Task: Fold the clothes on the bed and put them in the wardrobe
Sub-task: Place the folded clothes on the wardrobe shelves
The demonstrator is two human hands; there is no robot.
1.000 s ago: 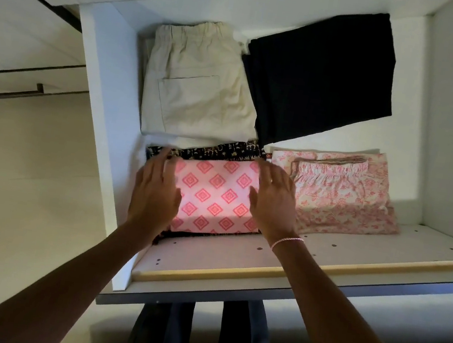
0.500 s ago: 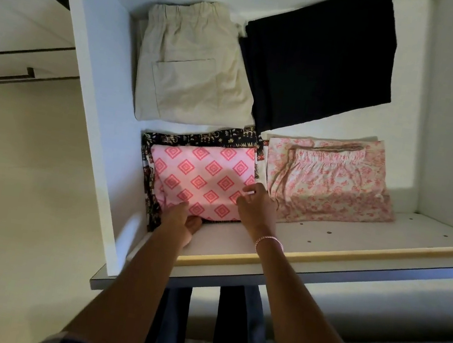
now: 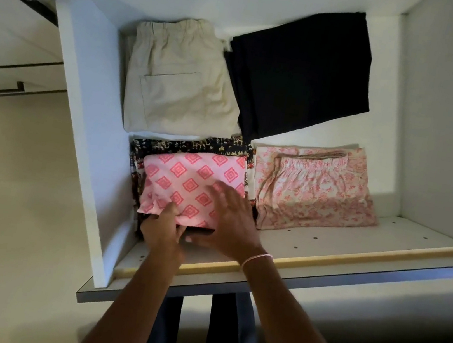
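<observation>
Wardrobe shelf [image 3: 355, 243] already holds several folded pieces; pink cloth [image 3: 189, 177] lies near left on a dark print [image 3: 222, 148]; left hand [image 3: 163, 229] pinches its near edge, right hand [image 3: 229, 221] lies flat, relaxed, on top; bed unseen, so what remains is unclear.

- left forearm [image 3: 138, 299] and right forearm [image 3: 283, 312] bare right down to the lower edge of view;
- thin pale pink bracelet [image 3: 257, 259], one slim strand, round the right wrist, just behind the right grip [image 3: 229, 224]
</observation>
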